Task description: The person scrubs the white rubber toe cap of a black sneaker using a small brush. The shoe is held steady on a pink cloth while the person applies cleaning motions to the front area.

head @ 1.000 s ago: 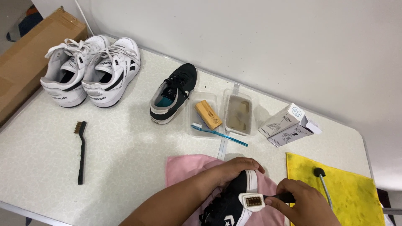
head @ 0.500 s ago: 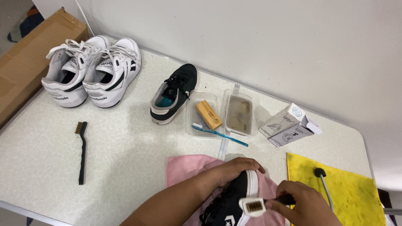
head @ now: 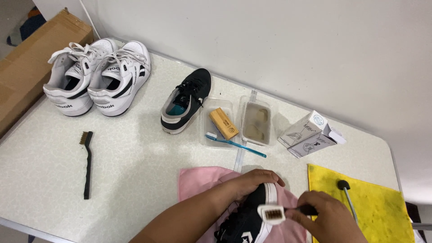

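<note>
My left hand (head: pixel 252 182) grips the toe of a black sneaker (head: pixel 245 220) with a white sole, which lies on a pink cloth (head: pixel 200 182) at the table's near edge. Beside it, my right hand (head: pixel 326 220) holds a small brush (head: pixel 273 213) with a white head and tan bristles, and the head sits right at the sneaker's white toe rim. The brush's dark handle is mostly hidden in my fingers.
Further back lie a second black sneaker (head: pixel 185 101), a pair of white sneakers (head: pixel 96 76), a clear tray (head: pixel 236 123) with a wooden block and murky water, a blue toothbrush (head: pixel 236 144), a small carton (head: pixel 310 135), a yellow cloth (head: pixel 366 202) and a black wire brush (head: pixel 86 164). A cardboard box (head: pixel 31 63) stands left.
My right hand has drawn the brush slightly down and left along the sneaker's toe. The left hand keeps its hold.
</note>
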